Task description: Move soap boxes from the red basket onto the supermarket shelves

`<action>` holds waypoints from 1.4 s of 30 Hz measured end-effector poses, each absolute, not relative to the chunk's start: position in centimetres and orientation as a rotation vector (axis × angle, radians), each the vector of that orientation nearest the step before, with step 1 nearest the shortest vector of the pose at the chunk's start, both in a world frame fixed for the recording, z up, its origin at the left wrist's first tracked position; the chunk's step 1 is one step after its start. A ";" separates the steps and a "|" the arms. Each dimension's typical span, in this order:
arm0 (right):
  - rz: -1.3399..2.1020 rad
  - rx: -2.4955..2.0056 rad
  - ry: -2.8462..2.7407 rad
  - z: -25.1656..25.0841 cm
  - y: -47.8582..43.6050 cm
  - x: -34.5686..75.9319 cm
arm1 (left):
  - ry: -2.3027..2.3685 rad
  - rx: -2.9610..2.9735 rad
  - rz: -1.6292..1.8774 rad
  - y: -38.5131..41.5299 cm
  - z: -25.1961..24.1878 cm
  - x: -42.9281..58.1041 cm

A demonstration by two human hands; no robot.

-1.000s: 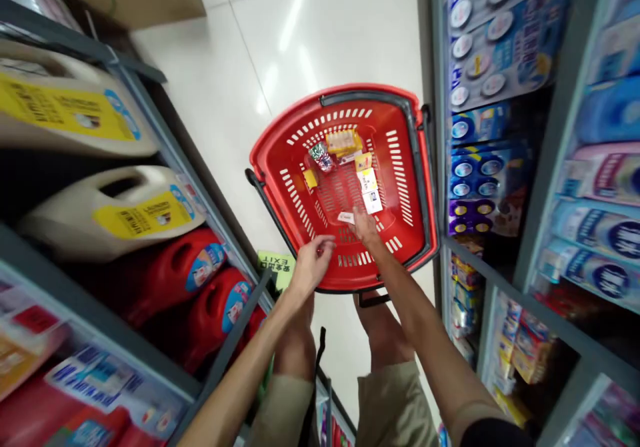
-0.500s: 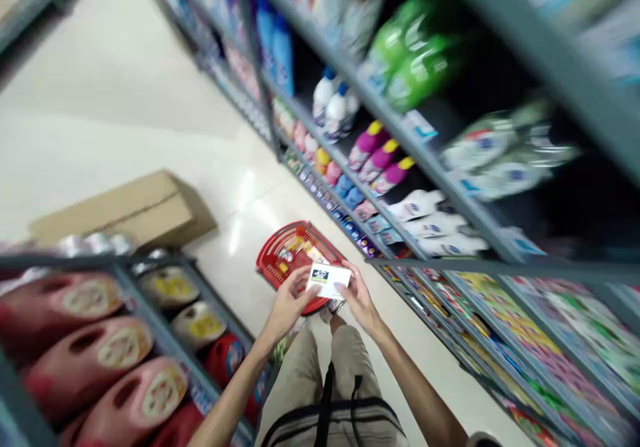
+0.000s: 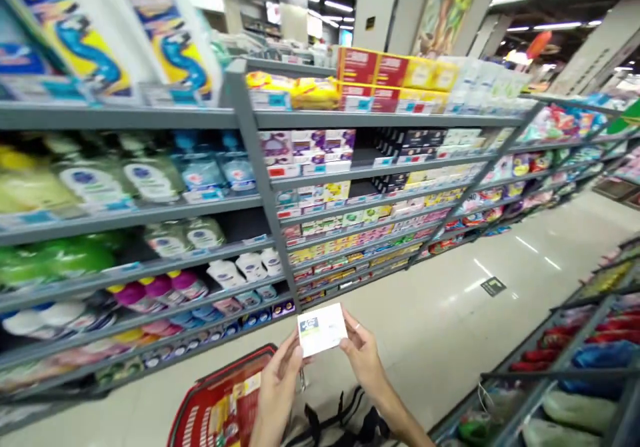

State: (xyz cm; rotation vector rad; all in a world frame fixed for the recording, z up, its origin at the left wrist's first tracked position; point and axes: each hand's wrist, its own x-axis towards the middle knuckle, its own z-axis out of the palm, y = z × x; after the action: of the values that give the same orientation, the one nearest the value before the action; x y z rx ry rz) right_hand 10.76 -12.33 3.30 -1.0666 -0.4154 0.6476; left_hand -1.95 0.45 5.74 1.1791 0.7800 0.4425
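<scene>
Supermarket shelving (image 3: pixel 260 187) fills the left and middle of the view, grey racks packed with bottles, pouches and small boxes, and a pale glossy floor (image 3: pixel 450 314) runs off to the right between the rows. Most labels on the shelves are blurred and cannot be read.

Low in the middle, both hands hold up a small white card (image 3: pixel 323 329) between them, in front of the lower shelves. The left hand (image 3: pixel 280 380) grips the card's left edge with thumb and fingertips; the right hand (image 3: pixel 364 357) pinches its right edge the same way. A small blue and green mark sits at the card's left side; its wording is too small to make out.

Below the hands a red basket (image 3: pixel 193 410) stands on the floor, cut off by the bottom edge. It holds a few yellow and white packets (image 3: pixel 235 400), partly hidden behind the left wrist. Black straps (image 3: pixel 340 417) lie just under the wrists.

At the lower right another shelf (image 3: pixel 565 374) holds red, blue and pale green containers, its near end cut off.
</scene>
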 end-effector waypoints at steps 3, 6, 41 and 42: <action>0.545 -1.100 -0.408 4.2 -17.5 15.3 | 0.698 1.239 0.393 -3.2 7.3 4.2; 0.508 -1.143 -0.449 4.3 -22.7 20.2 | 0.648 1.279 0.353 -7.0 8.5 10.1; 0.216 -1.347 -0.491 9.1 -49.0 78.4 | 0.324 1.163 0.417 -32.3 11.3 69.8; 0.238 -1.337 -0.503 8.8 -49.3 79.7 | 0.343 1.172 0.426 -32.8 11.2 70.7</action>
State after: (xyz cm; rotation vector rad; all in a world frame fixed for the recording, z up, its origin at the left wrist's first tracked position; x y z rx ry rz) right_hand 79.71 -49.35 8.82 -1.3371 -0.5034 0.2384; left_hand 70.68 -32.84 11.24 1.1716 0.3430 0.4258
